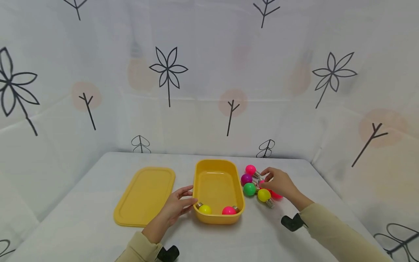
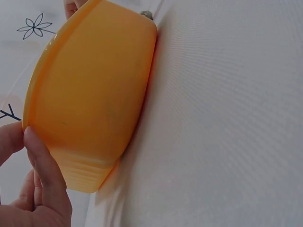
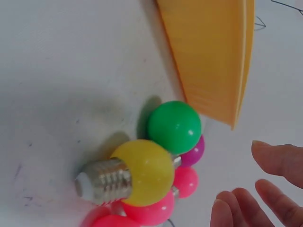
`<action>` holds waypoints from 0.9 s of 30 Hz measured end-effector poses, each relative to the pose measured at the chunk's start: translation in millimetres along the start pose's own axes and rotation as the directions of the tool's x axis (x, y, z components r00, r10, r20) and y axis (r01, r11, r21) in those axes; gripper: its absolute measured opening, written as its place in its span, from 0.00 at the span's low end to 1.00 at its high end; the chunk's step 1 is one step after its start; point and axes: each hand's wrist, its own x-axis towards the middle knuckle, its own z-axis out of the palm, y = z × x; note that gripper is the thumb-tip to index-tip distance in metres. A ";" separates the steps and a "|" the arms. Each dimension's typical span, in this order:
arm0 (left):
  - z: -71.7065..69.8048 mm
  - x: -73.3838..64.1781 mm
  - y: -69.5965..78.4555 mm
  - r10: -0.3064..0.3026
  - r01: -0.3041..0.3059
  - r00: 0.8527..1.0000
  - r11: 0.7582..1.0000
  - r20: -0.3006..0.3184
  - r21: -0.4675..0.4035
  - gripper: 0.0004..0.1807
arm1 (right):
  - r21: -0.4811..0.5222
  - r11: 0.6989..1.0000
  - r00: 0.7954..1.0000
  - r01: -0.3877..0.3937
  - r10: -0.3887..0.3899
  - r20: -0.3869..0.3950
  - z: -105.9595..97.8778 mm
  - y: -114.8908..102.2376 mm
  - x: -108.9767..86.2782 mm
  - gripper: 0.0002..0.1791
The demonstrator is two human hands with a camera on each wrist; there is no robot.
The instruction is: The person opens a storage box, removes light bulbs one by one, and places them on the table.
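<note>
A yellow plastic box (image 1: pixel 220 219) stands upright with a yellow light bulb (image 1: pixel 205 209) and a pink light bulb (image 1: pixel 229 210) at its near end. My left hand (image 1: pixel 176 205) pinches its left rim between thumb and finger, as the left wrist view confirms. Just right of the box lies a cluster of bulbs: a green bulb (image 3: pixel 174 126), a yellow bulb (image 3: pixel 147 172), a purple bulb (image 1: pixel 246 179) and several pink ones. Over the cluster is my right hand (image 1: pixel 277 182), thumb and fingers apart and nothing between them; it partly hides some pink bulbs in the head view.
A flat yellow lid (image 1: pixel 145 196) lies left of the box on the white-covered table (image 1: pixel 88 218). White cloth walls (image 1: pixel 203 120) with plant drawings rise behind the table and at both sides.
</note>
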 end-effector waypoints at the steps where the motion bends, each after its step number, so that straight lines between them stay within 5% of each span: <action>1: 0.0 -0.1 0.1 0.000 0.000 1.000 1.000 0.000 0.000 0.31 | 0.005 1.000 1.000 0.006 -0.006 0.000 0.5 -2.4 0.9 0.22; 27: 0.0 1.2 0.3 -0.015 0.015 1.000 1.000 -0.004 -0.005 0.32 | 0.149 0.980 0.988 0.129 -0.140 0.069 28.6 -63.2 22.4 0.21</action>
